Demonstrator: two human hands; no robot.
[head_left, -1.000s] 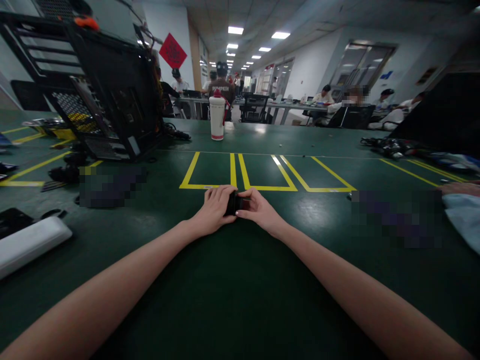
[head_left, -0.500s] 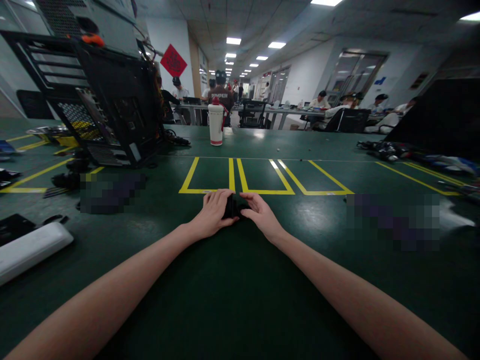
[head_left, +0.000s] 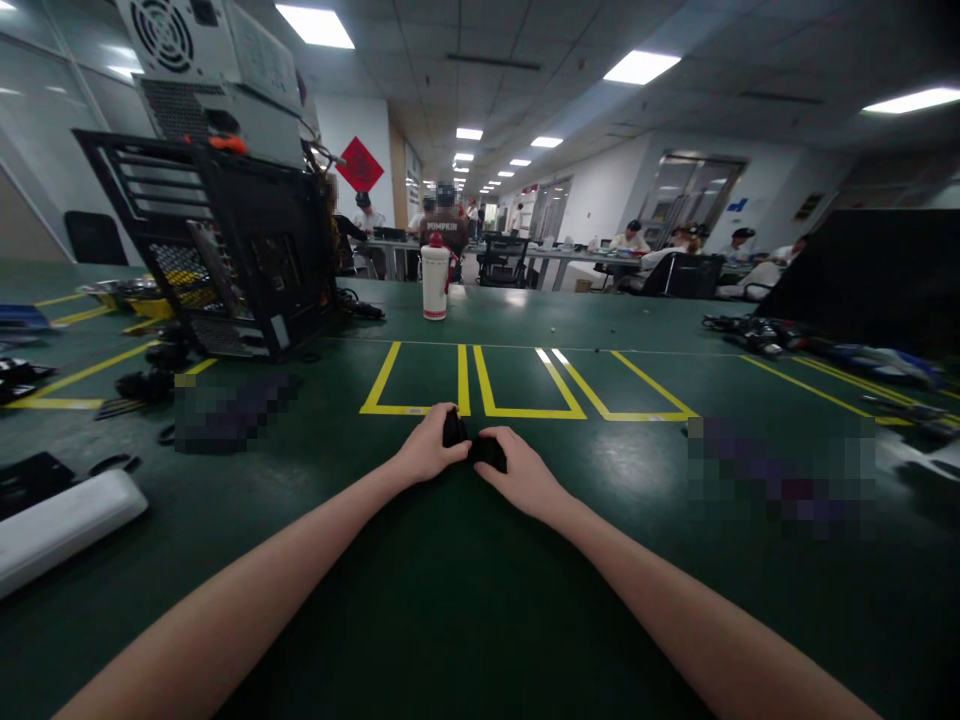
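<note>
Near the middle of the green tabletop (head_left: 480, 590), my left hand (head_left: 427, 447) is closed around a small black object (head_left: 453, 430). Its kind is too dark to make out. Just to its right, my right hand (head_left: 520, 472) curls its fingers and thumb around a second black, rounded piece (head_left: 490, 452). The two dark pieces are side by side at the fingertips; whether they are joined I cannot tell. Both hands are low over the table, in front of the yellow taped outlines (head_left: 532, 413).
A black computer case (head_left: 247, 250) with a power supply (head_left: 217, 45) above it stands at left. Behind the outlines is a white bottle (head_left: 434, 285). A white elongated object (head_left: 71, 525) lies front left, cables (head_left: 757, 330) at right. People sit at far tables.
The view has tilted up, so the scene sits lower. My right hand's fingers have closed round the rounded black piece, which shows more clearly now. The left hand keeps its hold.
</note>
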